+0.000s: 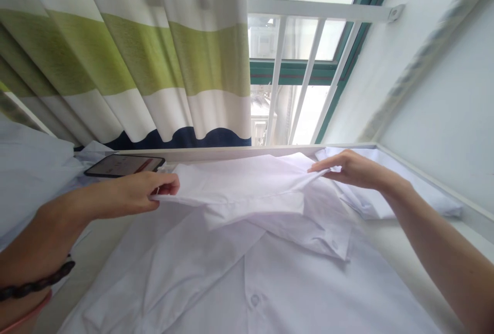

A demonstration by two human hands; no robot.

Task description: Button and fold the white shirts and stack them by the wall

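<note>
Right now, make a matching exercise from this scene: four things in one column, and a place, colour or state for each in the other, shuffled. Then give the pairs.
Things:
1. phone
2. curtain
3. left hand
4. folded cloth

Place, colour or state:
A. striped green, white and navy
B. lies just beyond the right hand
C. lies flat near the curtain's hem
D. pinches the collar of the white shirt

Pairs: 1-C, 2-A, 3-D, 4-B
</note>
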